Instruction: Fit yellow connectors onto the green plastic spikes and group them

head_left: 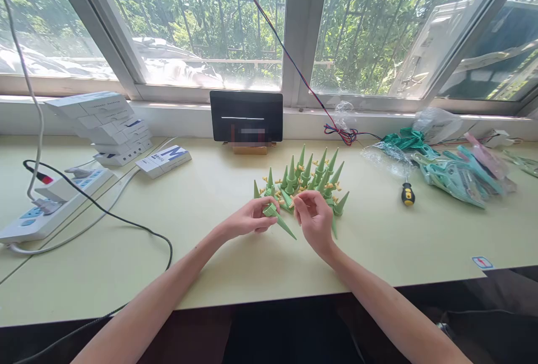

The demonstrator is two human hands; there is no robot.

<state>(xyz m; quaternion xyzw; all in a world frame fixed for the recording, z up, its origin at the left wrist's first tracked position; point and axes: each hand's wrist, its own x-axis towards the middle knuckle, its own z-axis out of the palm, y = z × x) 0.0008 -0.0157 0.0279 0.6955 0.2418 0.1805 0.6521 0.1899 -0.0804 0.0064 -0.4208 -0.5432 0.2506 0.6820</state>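
Note:
My left hand (254,215) is closed on a green plastic cone (282,223), whose long tip slants down to the right. Just beside it, my right hand (314,217) pinches with thumb and fingertips near a small yellowish piece (291,204); what exactly lies in the pinch is too small to make out. Behind both hands stands a cluster of green cones (291,176), several upright and some leaning or lying. Small yellow pieces (336,186) show among and on them.
A tablet (246,116) leans on a stand at the back. White boxes (117,129) are stacked at left, near a power strip (54,207) with cables. To the right are a screwdriver (407,193) and plastic bags (458,176). The table's front edge runs below my forearms.

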